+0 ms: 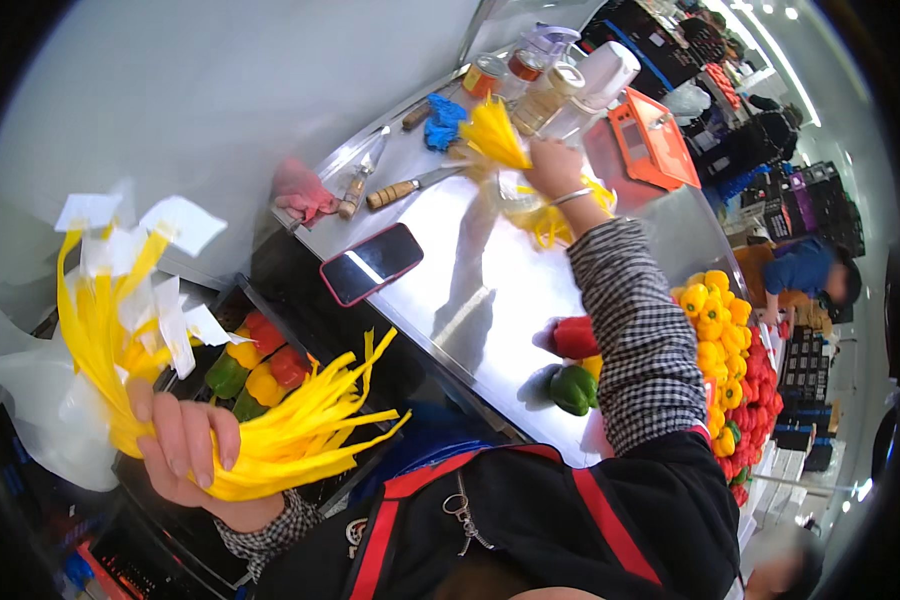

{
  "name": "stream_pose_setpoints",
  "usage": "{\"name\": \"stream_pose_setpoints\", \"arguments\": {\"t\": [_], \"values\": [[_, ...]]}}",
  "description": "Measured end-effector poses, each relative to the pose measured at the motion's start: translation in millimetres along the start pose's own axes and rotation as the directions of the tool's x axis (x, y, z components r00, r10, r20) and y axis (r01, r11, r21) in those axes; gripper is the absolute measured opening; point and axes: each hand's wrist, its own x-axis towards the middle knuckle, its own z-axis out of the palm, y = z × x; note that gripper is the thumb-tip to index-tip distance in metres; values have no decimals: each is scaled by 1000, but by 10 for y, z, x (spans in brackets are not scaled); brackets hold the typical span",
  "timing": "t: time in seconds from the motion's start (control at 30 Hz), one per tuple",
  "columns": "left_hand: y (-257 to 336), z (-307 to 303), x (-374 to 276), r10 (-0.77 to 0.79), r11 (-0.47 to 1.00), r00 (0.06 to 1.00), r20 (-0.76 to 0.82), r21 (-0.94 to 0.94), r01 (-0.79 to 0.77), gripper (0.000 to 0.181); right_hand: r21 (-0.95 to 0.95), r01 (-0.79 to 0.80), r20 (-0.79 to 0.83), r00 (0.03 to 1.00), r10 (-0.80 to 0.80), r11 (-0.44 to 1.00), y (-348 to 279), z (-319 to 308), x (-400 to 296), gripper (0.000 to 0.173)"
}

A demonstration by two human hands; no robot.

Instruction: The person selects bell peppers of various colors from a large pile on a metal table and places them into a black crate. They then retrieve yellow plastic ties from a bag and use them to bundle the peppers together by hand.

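My left hand (pixel 187 450) is closed around a large bundle of yellow strips (pixel 292 442), held over the table's near left side; white paper-like tags (pixel 184 225) hang at the bundle's upper end. At the far part of the metal table, my right hand (pixel 559 169) grips a smaller bunch of yellow strips (pixel 493 135). More yellow strips (pixel 551 225) lie on the table just under that hand. Nearer to me, a red bell pepper (pixel 574 337) and a green bell pepper (pixel 574 390) sit beside my right sleeve, with a yellow one partly hidden.
A phone (pixel 372 264) lies on the metal table's edge (pixel 450 358). Wooden-handled knives (pixel 392 195), a red cloth (pixel 300 193) and a blue crumpled item (pixel 444 122) are behind it. Jars (pixel 547 97) and an orange scale (pixel 649 142) stand farther off. Piled peppers (pixel 720 330) and people are at right.
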Motion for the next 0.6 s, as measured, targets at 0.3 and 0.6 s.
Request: {"name": "stream_pose_setpoints", "arguments": {"t": [0.3,0.6], "values": [[-21,-100,7,81,987,985,-149,151,-59,13,237,676,-236,737,-633,698,-1814,465,158,35],[-326,-211,258,50,998,976,-211,44,-41,13,657,528,-546,825,-143,537,-1355,211,-275,31]]}}
